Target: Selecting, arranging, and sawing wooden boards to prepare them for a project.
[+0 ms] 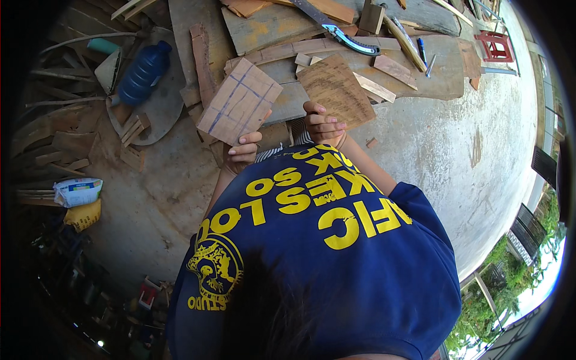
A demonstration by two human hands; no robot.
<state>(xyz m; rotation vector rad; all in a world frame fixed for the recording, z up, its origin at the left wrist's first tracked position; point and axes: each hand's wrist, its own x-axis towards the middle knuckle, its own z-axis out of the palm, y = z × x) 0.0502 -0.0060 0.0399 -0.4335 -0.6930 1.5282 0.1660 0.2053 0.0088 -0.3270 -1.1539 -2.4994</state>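
My left hand (243, 150) grips a flat square wooden board (240, 102) by its lower right edge. Blue pen lines cross on the face of this board as a grid. In my right hand (324, 123) is a second, darker square wooden board (338, 91) with rough grain, held at its lower left edge. Both boards are raised in front of me, side by side and apart. The fingers of each hand are closed round the edges, and the thumbs are partly hidden.
Beyond the boards a low plank surface (441, 78) bears wood offcuts, a saw with a blue handle (348, 41), a hammer handle (405, 45) and a blue pen (422, 51). A large blue bottle (144, 73) lies at the left, near scrap wood. A red plastic stool (495, 46) stands far right.
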